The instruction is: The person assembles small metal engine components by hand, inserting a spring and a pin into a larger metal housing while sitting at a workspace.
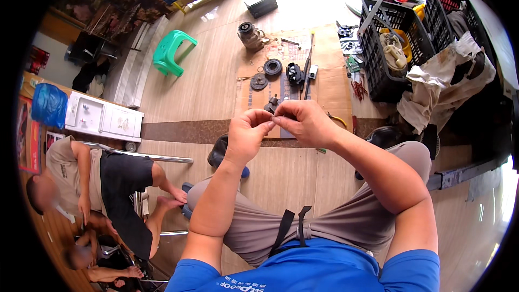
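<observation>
My left hand (pixel 248 131) and my right hand (pixel 306 123) meet in front of me, fingertips pinched together. Whatever lies between the fingers is too small to make out. Just beyond them a small dark part (pixel 271 103) lies on a flattened cardboard sheet (pixel 331 89). Farther out on the cardboard are a black ring-shaped part (pixel 273 67), a dark round disc (pixel 259 81) and a black housing-like part (pixel 294 74). A long thin dark rod (pixel 307 65) lies beside that housing. At the sheet's far left corner stands a brownish motor-like body (pixel 251 37).
Black plastic crates (pixel 386 78) with tools and cords stand at the right, a stained cloth (pixel 440 81) draped nearby. A green stool (pixel 174 53) stands far left, and a dark box (pixel 260 4) lies beyond the cardboard. A seated person (pixel 124 189) is at the left, another lower down.
</observation>
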`<act>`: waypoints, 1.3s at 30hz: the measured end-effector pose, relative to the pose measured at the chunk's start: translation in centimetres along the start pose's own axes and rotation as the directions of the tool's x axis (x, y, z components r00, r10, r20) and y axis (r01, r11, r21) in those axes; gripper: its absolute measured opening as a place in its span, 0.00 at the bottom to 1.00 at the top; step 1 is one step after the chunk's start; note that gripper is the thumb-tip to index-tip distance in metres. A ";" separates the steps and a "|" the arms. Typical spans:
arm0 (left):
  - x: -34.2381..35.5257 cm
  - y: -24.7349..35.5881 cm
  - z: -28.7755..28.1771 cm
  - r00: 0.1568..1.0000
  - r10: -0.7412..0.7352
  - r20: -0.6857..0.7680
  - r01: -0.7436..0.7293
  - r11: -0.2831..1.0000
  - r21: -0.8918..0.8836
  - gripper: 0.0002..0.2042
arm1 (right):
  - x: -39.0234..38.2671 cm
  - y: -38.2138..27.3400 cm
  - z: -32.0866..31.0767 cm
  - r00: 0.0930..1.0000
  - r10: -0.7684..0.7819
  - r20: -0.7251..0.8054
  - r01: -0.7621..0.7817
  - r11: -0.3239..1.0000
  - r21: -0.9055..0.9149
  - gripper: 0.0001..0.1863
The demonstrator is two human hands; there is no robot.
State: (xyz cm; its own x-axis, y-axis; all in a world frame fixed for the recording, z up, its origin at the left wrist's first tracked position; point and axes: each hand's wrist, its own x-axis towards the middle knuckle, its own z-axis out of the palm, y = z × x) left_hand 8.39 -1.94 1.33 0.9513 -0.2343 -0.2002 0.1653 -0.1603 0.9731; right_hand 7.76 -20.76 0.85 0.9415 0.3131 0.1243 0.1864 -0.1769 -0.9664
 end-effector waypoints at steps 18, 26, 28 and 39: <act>0.9 -1.0 -1.2 0.998 0.022 -0.056 -0.042 0.922 -0.386 0.06 | -0.8 2.4 0.8 0.982 0.157 0.107 -0.179 0.952 0.248 0.09; 0.5 -1.0 -0.6 1.000 0.014 0.003 -0.015 0.996 0.085 0.04 | -0.4 -0.1 -0.8 0.998 -0.011 0.056 0.010 1.000 0.027 0.09; 0.2 -0.9 -0.3 0.998 -0.019 0.059 0.013 0.995 0.102 0.05 | 0.0 0.2 -1.3 0.999 -0.008 0.042 0.007 1.000 0.017 0.09; 0.1 0.3 -1.5 0.950 -0.042 0.310 0.128 0.957 -0.261 0.06 | 0.1 3.8 -1.8 0.984 0.179 0.007 -0.179 0.981 0.072 0.07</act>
State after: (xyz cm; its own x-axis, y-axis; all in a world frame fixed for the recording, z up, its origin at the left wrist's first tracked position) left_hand 8.97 -0.56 1.79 0.8159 -0.5132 -0.2665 0.3475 0.0668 0.9353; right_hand 9.09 -23.05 -2.38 0.9577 0.2830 -0.0525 -0.0060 -0.1626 -0.9867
